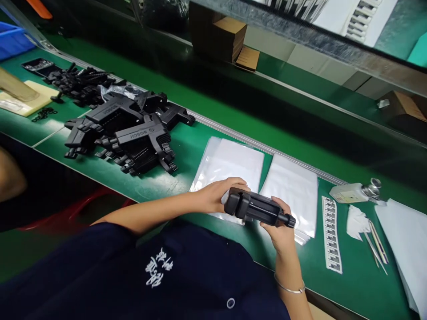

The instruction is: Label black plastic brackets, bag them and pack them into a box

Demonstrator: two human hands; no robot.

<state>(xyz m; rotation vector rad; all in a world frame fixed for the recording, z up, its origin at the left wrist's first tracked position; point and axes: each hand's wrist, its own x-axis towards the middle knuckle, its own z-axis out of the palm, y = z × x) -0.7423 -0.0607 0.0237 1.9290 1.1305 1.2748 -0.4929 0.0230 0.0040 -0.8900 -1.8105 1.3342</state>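
Note:
Between my two hands is a black plastic device (255, 206), long and narrow from above, with a ribbed slot along its top and a small knob at its right end. My left hand (216, 195) grips its left end, the fingers partly hidden behind it. Closed around the right end, near the knob, is my right hand (280, 233). Beneath the device lie a stack of clear plastic bags (240, 160) and a second stack of white bags (293, 186). Similar black devices marked BOSCH (140, 138) are piled to the left.
To the right are a label strip (332, 235), a pump bottle (350, 192), a crumpled white tissue (357, 221), tweezers (376, 249) and white sheets (407, 240). Smaller black parts (80, 84) lie far left. Another person's arm (10, 175) shows at the left edge. A metal-edged shelf (300, 35) hangs overhead.

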